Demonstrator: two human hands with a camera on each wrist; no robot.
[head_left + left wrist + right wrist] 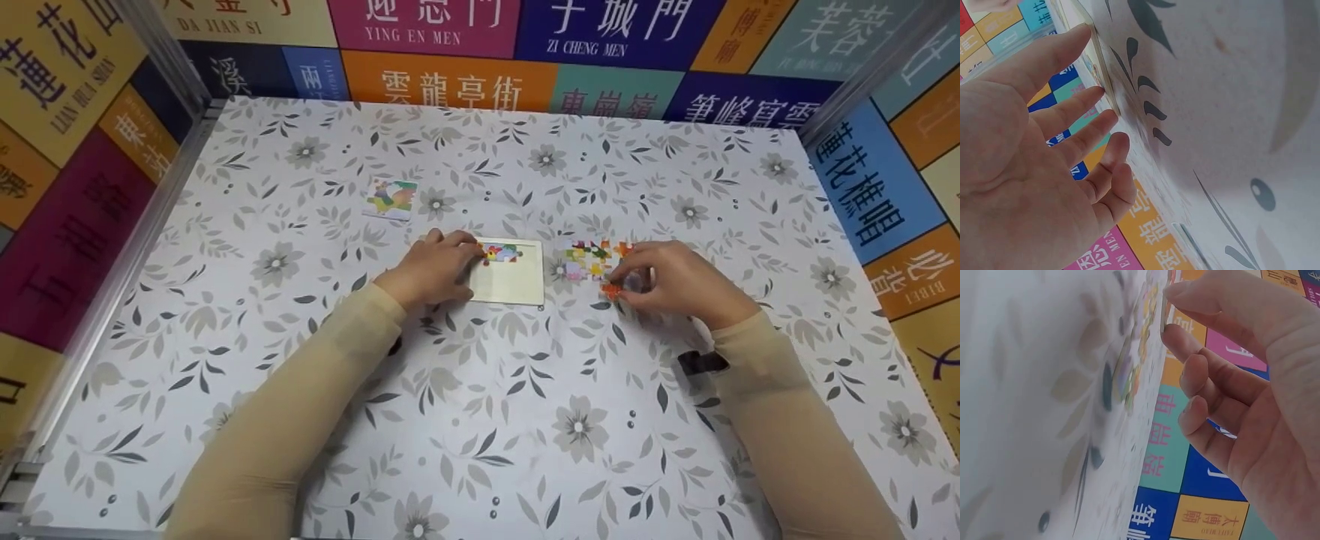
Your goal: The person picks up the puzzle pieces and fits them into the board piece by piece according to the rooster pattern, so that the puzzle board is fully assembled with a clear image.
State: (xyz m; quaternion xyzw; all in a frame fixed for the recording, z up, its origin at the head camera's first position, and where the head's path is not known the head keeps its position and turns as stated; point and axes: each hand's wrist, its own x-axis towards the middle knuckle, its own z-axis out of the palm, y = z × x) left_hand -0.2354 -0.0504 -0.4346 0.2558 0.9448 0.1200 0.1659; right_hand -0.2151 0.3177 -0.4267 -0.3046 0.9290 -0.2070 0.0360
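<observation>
Sleeves (296, 405) reach over the tabletop (480, 405) from its near edge; midway between side edges, the puzzle tray (517, 285) touches the relaxed left hand (435, 270). The right hand (667, 281) pinches an orange piece (610, 291). Piece-picking seems underway; next, placing calls for careful alignment.

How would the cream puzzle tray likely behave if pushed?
The tray would probably be stiff, since its edges look straight and it lies flat. Being thin and low, it would likely slide across the table rather than tip. The few pieces near its far edge might shift, as most of the tray around them is bare.
</observation>
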